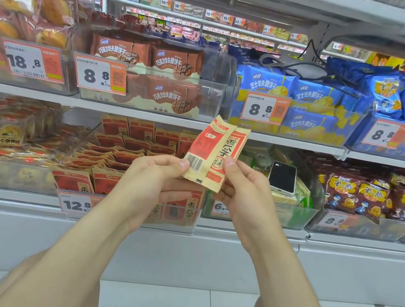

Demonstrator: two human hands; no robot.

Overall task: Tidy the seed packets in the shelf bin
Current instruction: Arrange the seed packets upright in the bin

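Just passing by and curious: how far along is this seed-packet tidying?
Looks partly done: the back rows in the bin stand upright. In hand: the left hand and right hand pinch two seed packets. Left: the jumbled middle packets need straightening.

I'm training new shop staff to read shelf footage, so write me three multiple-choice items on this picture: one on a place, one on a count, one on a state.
1. Where is the phone?
A. On the floor.
B. On green packets in a lower-shelf bin.
C. On the top shelf.

2. How many seed packets do the left hand and right hand hold together?
A. One.
B. Two.
C. Four.

3. What is the left hand doing?
A. Hanging idle.
B. Pressing a price tag.
C. Pinching a packet's lower edge.

Answers:
1 B, it lies on the green packets right of the hands.
2 B, one shows its barcode, the other its front.
3 C, its thumb sits on the barcode corner.
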